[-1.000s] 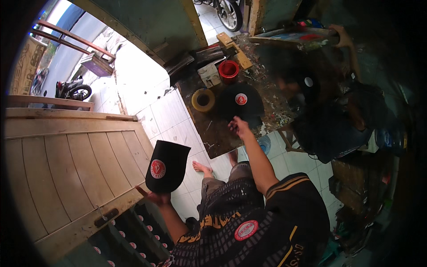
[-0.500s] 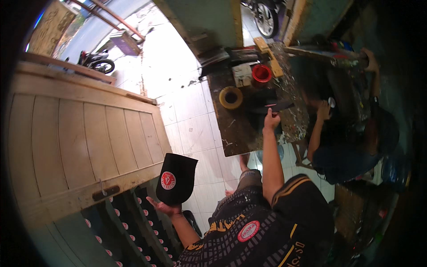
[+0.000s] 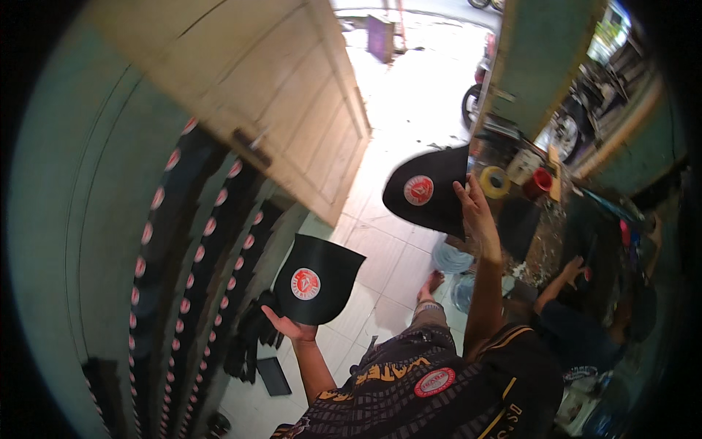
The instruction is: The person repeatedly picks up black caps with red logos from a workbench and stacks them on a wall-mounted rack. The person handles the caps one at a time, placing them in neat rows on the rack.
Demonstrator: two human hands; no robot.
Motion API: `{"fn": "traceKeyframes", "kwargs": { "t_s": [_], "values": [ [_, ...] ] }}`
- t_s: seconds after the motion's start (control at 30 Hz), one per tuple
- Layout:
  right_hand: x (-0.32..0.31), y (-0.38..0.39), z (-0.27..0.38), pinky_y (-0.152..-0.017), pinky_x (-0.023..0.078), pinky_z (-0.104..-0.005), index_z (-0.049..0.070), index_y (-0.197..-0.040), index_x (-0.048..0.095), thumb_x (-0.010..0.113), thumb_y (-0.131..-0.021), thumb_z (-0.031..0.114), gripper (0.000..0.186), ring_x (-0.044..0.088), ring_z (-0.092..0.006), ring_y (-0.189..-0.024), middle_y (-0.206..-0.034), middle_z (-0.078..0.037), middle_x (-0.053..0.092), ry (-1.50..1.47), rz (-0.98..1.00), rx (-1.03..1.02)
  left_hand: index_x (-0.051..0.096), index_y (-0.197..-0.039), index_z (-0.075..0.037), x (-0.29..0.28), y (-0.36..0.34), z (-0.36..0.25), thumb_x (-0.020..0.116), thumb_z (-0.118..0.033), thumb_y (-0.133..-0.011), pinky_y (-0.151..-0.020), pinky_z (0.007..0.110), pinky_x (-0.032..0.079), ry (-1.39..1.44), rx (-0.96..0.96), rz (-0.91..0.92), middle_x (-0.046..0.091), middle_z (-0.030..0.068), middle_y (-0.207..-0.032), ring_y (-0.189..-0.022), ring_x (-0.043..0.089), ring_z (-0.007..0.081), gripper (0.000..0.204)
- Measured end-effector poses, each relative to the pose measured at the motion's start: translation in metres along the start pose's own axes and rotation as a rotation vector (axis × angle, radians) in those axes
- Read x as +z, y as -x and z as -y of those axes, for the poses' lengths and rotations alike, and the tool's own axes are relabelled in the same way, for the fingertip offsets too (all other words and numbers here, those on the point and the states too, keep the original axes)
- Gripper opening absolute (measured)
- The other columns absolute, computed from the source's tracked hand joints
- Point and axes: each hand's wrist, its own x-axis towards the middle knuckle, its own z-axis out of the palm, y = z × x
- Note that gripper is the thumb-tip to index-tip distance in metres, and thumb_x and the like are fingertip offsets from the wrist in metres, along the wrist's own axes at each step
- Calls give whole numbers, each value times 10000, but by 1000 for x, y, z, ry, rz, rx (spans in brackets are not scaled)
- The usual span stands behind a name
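Note:
In my left hand (image 3: 295,328) is a black flap (image 3: 340,280), held at its rounded lower edge with the thumb spread out and the other fingers partly hidden. It bears a round red-and-white emblem, and its straight edge points up and away. My right hand (image 3: 478,212) pinches a second black flap (image 3: 433,164) of the same shape by its straight edge. That flap's rounded end points left and its emblem faces me. The two flaps are apart, the right one higher and farther off. Beyond my right hand stands the worktable (image 3: 550,256).
Stacked rows of black flaps (image 3: 191,249) with emblems line the left wall below a wooden door (image 3: 292,95). A tape roll (image 3: 496,182) and red cup (image 3: 538,183) stand on the worktable. A co-worker (image 3: 585,314) sits at right. A black tray (image 3: 273,376) lies on the floor.
My view has turned left toward the stacked rows. My right hand has lifted its flap off the worktable and brought it left, emblem showing. My left hand still holds its flap.

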Motion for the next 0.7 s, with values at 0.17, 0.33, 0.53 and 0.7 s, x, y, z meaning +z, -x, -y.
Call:
{"fn": "traceKeyframes", "kwargs": {
  "t_s": [0.17,0.33,0.53,0.7],
  "values": [
    [130,69,13,-726,427,-224,-2,-1149,565,518,-981,230,291,498,-75,-840,-946,-26,595,297,375,-103,365,-1423,-52,-55,176,-119,436,-623,-891,-1129,509,236,-2,282,-177,370,127,-1475,-1350,352,319,784],
    [272,159,19,-664,531,-289,4,-1266,504,676,-876,229,481,625,-141,-812,-991,-87,636,-28,668,232,425,-1384,-39,-108,344,-202,437,-658,-872,-1108,506,283,-11,646,-279,434,145,-1428,-1302,420,326,803],
    [448,237,-27,-796,512,-310,-23,-1248,499,617,-830,53,441,599,-174,-944,-1082,-119,612,-191,884,-60,420,-1381,-17,-192,431,-257,419,-677,-867,-1102,503,298,-79,971,-231,431,167,-1424,-1298,427,328,837],
    [583,336,-1,-793,442,-255,-45,-1143,583,695,-805,136,400,550,-117,-862,-1005,-62,633,237,959,-224,432,-1366,-21,-188,498,-271,441,-649,-877,-1069,499,355,-50,1230,-443,469,176,-1388,-1254,476,335,796]
  ]
}}
